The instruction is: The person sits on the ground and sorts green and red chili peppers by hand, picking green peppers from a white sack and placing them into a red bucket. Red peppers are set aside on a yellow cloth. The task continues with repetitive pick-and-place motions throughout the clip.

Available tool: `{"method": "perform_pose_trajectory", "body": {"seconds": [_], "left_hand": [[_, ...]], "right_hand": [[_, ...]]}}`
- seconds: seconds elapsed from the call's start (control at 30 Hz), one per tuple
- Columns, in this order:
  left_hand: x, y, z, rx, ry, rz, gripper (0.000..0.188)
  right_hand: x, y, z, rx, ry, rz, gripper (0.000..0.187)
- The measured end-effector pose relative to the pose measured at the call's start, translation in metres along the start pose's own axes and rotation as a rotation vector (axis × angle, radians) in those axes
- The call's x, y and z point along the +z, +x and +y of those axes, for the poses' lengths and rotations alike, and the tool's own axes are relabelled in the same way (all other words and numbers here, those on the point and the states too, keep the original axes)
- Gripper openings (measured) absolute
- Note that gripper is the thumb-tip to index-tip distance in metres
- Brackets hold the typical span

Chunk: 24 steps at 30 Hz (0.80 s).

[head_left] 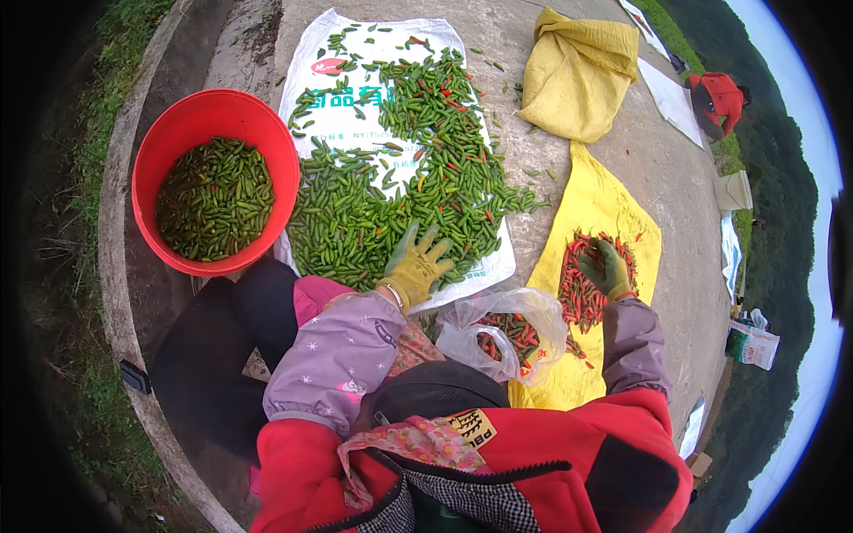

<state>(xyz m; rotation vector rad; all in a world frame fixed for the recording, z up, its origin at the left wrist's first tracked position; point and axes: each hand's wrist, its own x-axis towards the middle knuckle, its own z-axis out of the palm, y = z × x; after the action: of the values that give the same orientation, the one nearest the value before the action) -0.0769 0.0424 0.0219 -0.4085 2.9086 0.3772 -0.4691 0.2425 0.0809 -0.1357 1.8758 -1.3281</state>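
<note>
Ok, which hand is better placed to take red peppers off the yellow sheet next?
Probably the right hand: it is at the red peppers, while the left hand is over the green peppers.

I can make out most of the print on the white sheet (311, 44). Near its upper left corner sits a red oval (330, 66) with pale characters. Just below, large teal characters (342, 98) run in from the left edge until green chillies (351, 235) cover them. Smaller teal lines (342, 139) follow underneath, and I catch more small print near the lower right corner. Dark marks on the gloved left hand (416, 271) are too small for me. A cream jacket patch (473, 428) bears dark capital letters; a white sack (757, 346) shows red print.
</note>
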Motion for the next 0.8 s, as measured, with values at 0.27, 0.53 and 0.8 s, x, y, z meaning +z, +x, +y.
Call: {"method": "perform_pose_trajectory", "body": {"seconds": [0.27, 0.53, 0.8], "left_hand": [[0.003, 0.012, -0.065, -0.342, -0.097, 0.151, 0.051], [0.006, -0.013, -0.118, -0.709, -0.132, 0.427, 0.051], [0.021, -0.056, -0.115, -0.77, -0.303, 0.893, 0.041]], "right_hand": [[0.023, -0.011, 0.009, -0.369, -0.982, 0.295, 0.048], [0.223, 0.011, 0.021, -0.774, -1.017, -0.26, 0.067], [0.318, -0.022, 0.06, -0.638, -1.142, -0.271, 0.069]]}}
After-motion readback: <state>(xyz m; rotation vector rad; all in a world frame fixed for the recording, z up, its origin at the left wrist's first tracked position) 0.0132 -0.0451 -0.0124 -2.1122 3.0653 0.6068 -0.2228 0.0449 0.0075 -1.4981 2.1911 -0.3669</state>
